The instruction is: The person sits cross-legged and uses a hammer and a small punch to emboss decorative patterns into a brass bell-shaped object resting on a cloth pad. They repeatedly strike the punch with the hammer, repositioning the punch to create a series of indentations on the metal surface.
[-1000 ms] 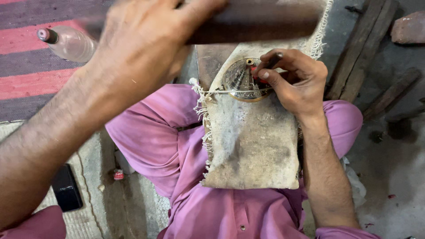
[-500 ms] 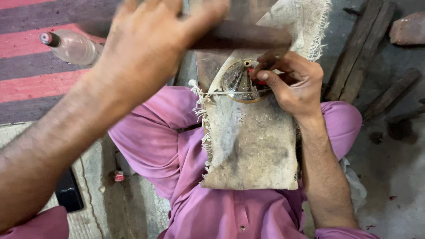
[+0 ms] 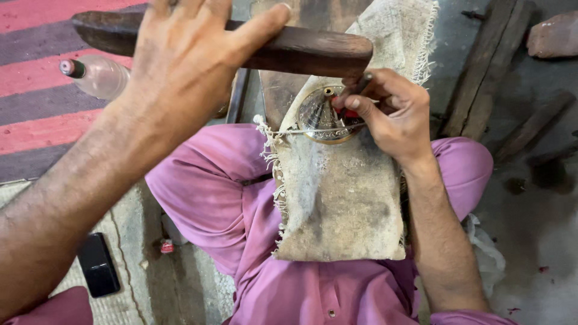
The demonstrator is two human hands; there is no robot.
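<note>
My left hand [image 3: 186, 66] grips a dark wooden baton [image 3: 313, 51] and holds it level, with its right end just above a thin metal punch [image 3: 361, 83]. My right hand [image 3: 394, 114] pinches that punch and rests its tip on a round engraved metal disc [image 3: 316, 117]. The disc lies on a frayed burlap cloth [image 3: 337, 204] spread over my lap, and a cord crosses it. I wear purple clothes and sit cross-legged.
A plastic bottle [image 3: 96, 75] with a red cap lies on a red and purple striped rug [image 3: 36, 120] at the left. A black phone [image 3: 99, 265] rests on the mat at the lower left. Wooden slats [image 3: 481, 72] and a stone [image 3: 554, 36] lie at the right.
The baton has come down and to the right, so its end now sits over the punch. My right hand keeps the punch on the disc.
</note>
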